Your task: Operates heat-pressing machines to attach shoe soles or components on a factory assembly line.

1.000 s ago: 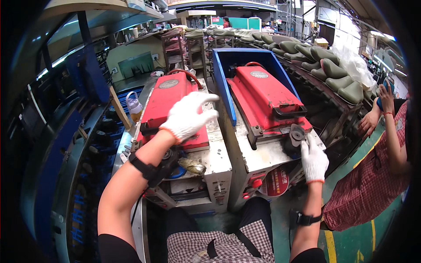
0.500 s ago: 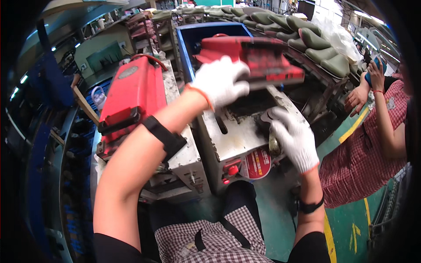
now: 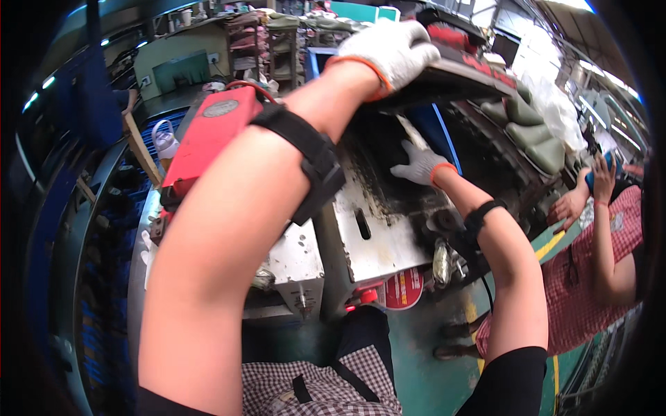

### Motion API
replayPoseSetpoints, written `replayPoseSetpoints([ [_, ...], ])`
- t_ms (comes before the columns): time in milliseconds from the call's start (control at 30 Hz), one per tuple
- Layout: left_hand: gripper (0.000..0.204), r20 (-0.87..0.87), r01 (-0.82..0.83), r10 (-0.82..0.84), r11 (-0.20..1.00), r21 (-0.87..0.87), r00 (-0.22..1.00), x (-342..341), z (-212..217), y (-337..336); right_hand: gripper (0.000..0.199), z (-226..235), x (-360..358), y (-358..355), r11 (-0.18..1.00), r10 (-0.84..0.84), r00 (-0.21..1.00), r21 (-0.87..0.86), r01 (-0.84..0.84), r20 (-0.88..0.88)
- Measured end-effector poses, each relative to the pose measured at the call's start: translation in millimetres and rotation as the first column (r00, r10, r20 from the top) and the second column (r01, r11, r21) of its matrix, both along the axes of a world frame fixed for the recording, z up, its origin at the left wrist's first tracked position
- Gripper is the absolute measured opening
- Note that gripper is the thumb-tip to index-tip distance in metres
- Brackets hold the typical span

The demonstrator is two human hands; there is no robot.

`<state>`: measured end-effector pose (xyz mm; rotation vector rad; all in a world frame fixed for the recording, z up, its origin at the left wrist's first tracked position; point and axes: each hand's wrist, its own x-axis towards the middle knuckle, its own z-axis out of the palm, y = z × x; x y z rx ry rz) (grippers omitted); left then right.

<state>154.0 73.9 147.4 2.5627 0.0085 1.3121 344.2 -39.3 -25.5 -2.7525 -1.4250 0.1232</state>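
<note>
My left hand (image 3: 392, 57), in a white glove with an orange cuff, is closed over the near edge of a raised red-and-black machine lid (image 3: 479, 67). The lid tilts up above a worn white machine (image 3: 378, 251). Beneath it my gloved right hand (image 3: 418, 165) reaches into the machine's dark recess (image 3: 378, 156), fingers spread and apparently holding nothing. Whether its fingertips touch the dark surface I cannot tell. A tape-wrapped handle (image 3: 441, 263) and a red button (image 3: 363, 298) sit on the machine's front.
Left of this machine stands another with a red cover (image 3: 215, 128). Olive-green saddle-shaped pieces (image 3: 544, 149) lie on a rack at the right. A person in a red checked apron (image 3: 590, 284) stands close on the right, holding a blue object (image 3: 590, 182). A pale jug (image 3: 165, 142) is at the left.
My left hand has gone up and forward, and the red lid has risen with it. My right hand has left the front handle and moved forward into the recess under the lid.
</note>
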Motion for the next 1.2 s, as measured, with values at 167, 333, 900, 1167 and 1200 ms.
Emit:
replayPoseSetpoints([
  [167,0.055,-0.036,-0.123,0.120,0.987,-0.105,0.992,-17.7,-18.4,-13.5,0.076,23.2,-8.9,-24.8,0.864,0.154,0.818,0.477,0.161,-0.555],
  [333,0.098,-0.252,0.012,-0.130,0.906,-0.423,0.959,-92.2,-63.6,-33.2,0.055,51.4,-65.0,-108.7,0.810,0.296,0.151,0.332,0.484,-0.943],
  [900,0.049,0.696,0.684,0.304,0.164,-0.711,0.651,-428.2,-202.4,-113.4,0.065,-19.9,-377.6,-57.8,0.575,0.801,0.510,0.641,-0.509,-0.314],
  [1167,0.062,0.012,-0.063,0.966,0.029,-0.998,0.257,-613.5,-287.9,-12.6,0.044,-49.2,-391.6,1.0,0.430,0.552,0.738,0.626,-0.650,0.388],
  [1200,0.061,-0.019,-0.112,0.978,0.004,-0.994,0.206,-635.4,-298.4,-0.2,0.037,-52.6,-390.3,4.5,0.417,0.520,0.736,0.623,-0.662,0.433],
])
